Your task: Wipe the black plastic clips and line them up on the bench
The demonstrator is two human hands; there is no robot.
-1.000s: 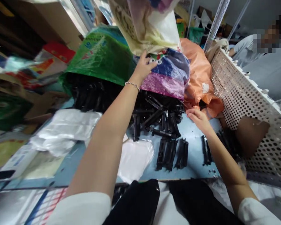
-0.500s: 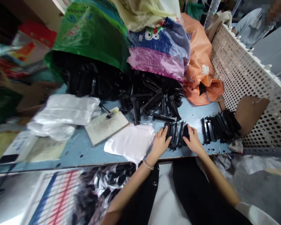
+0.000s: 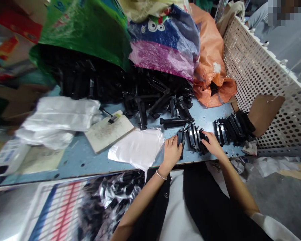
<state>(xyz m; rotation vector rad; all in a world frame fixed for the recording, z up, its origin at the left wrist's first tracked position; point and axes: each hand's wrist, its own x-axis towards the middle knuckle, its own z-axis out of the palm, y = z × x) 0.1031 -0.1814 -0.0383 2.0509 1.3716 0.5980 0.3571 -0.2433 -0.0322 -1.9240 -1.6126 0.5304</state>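
In the middle of the bench edge stands a short row of narrow black plastic pieces (image 3: 193, 137) with shiny edges, side by side. My left hand (image 3: 172, 152), a bracelet on its wrist, is closed at the row's left end, thumb and fingers against a pair of black pieces (image 3: 182, 135). A gap parts that pair from the middle ones. At the other end, my right hand (image 3: 212, 144) grips the outermost black piece (image 3: 203, 140) between thumb and fingers. The fingertips are partly hidden by the pieces.
A second row of black pieces (image 3: 233, 129) leans by a cardboard flap (image 3: 266, 112) and a white perforated basket (image 3: 268, 77). Loose pieces spill from a green bag (image 3: 85, 33) and a blue-pink bag (image 3: 165, 53). Left lie plastic sleeves (image 3: 62, 113), a board (image 3: 110, 130) and a white sheet (image 3: 137, 147).
The row between my hands has spread apart, with a gap now beside the left pair. My right hand has shifted slightly right. The whole view has tilted a little.
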